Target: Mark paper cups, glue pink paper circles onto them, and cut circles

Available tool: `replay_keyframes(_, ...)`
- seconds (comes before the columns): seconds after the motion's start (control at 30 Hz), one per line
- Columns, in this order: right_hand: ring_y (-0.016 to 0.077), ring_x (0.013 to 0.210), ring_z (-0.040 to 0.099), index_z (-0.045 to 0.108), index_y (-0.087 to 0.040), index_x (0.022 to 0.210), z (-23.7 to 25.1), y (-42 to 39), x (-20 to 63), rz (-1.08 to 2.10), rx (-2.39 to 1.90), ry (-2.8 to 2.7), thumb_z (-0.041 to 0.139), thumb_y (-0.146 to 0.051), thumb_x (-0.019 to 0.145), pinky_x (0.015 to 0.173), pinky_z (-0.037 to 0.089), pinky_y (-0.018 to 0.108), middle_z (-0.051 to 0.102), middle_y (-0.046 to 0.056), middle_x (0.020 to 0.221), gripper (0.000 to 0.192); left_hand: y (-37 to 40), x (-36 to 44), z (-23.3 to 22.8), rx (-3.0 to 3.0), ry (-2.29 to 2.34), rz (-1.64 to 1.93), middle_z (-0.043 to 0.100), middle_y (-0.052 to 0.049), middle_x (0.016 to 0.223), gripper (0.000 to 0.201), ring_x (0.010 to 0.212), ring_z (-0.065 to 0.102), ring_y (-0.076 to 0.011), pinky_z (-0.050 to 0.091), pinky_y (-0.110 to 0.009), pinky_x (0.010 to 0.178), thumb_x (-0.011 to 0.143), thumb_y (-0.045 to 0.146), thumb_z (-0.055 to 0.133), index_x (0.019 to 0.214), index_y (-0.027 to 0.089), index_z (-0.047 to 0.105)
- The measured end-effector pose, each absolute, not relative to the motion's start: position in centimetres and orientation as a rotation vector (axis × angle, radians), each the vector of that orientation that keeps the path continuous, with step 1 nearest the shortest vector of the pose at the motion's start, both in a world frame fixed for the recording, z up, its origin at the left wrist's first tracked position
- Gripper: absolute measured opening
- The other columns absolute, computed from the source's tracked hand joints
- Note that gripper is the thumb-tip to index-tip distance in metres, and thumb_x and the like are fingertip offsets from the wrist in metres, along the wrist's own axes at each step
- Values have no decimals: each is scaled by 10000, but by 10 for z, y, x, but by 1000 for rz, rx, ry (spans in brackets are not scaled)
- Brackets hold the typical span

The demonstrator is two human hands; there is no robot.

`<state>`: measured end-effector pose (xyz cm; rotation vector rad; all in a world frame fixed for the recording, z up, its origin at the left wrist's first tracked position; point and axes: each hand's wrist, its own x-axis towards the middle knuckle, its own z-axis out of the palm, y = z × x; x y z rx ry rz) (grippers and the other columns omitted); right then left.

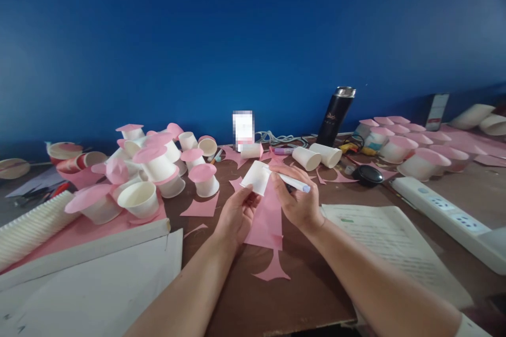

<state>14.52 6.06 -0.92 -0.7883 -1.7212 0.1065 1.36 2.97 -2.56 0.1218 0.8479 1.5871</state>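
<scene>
My left hand (239, 213) is closed on a white paper cup (256, 178), tilted, gripped by its lower end. My right hand (298, 195) holds a white marker (290, 181) in a writing grip. The marker's tip end lies at the cup's upper right side; whether it touches cannot be made out. Beneath both hands lies a strip of pink paper (265, 224), with a curved pink offcut (272, 268) nearer to me. Two white cups (316, 157) rest on their sides beyond my right hand.
At left are several white cups with pink paper discs (152, 163) and a long cup stack (35, 229). More disc-topped cups (399, 147) stand at right. A black flask (335, 116), a power strip (446, 210), a printed booklet (387, 245) and a white board (98, 279) surround the hands.
</scene>
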Motion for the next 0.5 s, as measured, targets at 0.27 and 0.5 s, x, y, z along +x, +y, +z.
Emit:
replay_keyframes(0.27,212,896,678,684,-233,993,-11,63,147,46,-794,-1726,573,-220,864,852,483,377,743,47,966,170,30,15,-29,212,858,1603,684,-64,841,96,714,624,-98,539,-200,672,779,43,630,832,108,677)
replay_keyframes(0.5,200,877,682,681,-243,986,-12,63,146,52,-796,-1728,580,-197,856,851,465,369,745,22,974,171,28,16,-29,283,846,1608,686,-61,830,76,714,624,-99,522,-208,685,759,75,659,824,97,691)
